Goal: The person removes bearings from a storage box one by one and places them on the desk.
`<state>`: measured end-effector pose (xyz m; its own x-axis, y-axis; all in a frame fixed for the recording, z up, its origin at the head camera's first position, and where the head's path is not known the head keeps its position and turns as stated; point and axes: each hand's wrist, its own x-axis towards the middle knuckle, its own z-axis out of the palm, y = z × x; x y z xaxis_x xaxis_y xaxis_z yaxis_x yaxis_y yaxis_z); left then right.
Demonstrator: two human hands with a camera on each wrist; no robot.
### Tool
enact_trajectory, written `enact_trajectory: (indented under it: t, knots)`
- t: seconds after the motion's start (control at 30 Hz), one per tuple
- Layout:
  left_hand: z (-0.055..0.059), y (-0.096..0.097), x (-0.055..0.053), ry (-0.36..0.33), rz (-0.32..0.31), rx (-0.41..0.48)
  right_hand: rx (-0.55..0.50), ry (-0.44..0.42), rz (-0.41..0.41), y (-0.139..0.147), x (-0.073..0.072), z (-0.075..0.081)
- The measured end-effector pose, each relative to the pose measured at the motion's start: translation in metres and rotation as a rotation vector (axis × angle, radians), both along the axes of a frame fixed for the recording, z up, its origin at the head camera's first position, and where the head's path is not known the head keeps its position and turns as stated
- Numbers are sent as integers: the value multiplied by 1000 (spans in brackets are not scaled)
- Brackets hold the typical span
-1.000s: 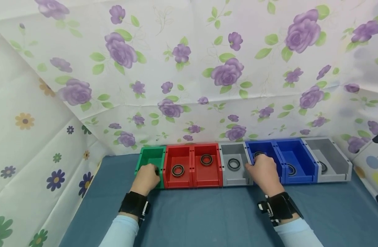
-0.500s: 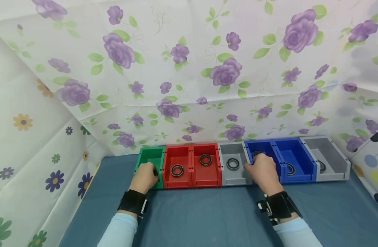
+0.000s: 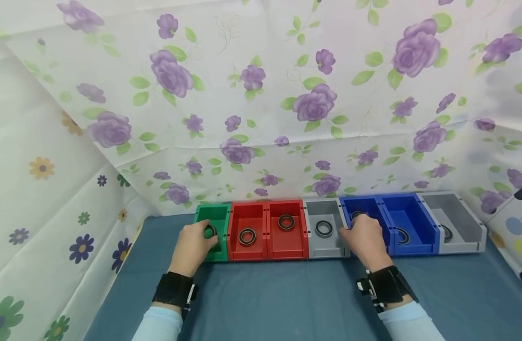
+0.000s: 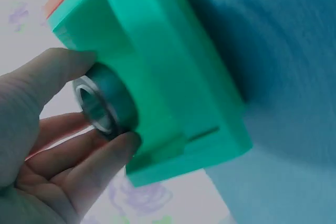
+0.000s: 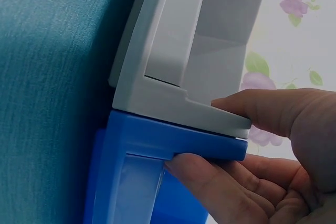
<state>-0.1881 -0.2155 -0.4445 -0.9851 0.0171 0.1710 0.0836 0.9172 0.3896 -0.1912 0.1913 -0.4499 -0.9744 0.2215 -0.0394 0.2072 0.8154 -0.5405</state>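
In the head view, my left hand [image 3: 190, 248] is at the green bin [image 3: 219, 214] on the left end of the row. Its thumb and fingertips pinch a ball bearing [image 4: 118, 97], tilted on edge over the green floor. My right hand [image 3: 365, 240] grips the side walls where a grey bin [image 3: 323, 207] meets a blue bin [image 5: 144, 135]. The thumb lies over the grey wall and the fingers curl on the blue side. Behind that hand, another bearing [image 3: 356, 214] shows partly in the blue bin.
Two red bins [image 3: 248, 213] beside the green one each hold a bearing. The grey bin has a bearing [image 3: 323, 228] on its floor. To the right, a second blue bin [image 3: 403, 208] and a grey end bin [image 3: 450, 208] each hold one, partly hidden by walls. Flowered cloth [image 3: 261, 118] hangs behind.
My left hand has shifted a little left and turned, so more of its bearing shows inside the green bin. The right hand keeps its grip on the bin walls.
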Motion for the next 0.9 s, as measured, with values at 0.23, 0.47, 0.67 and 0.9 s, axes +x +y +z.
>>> enact_trajectory:
  t: [0.23, 0.47, 0.67, 0.9]
  knots:
    - [14, 1, 15, 241, 15, 82, 5, 0, 1, 0, 0, 1]
    - [22, 12, 35, 349, 11, 134, -1, -1, 3, 0, 1, 3]
    - [25, 24, 51, 341, 36, 152, -4, -17, -6, -1, 1, 5]
    - [22, 36, 65, 334, 70, 160, -9, -20, -5, -2, 1, 5]
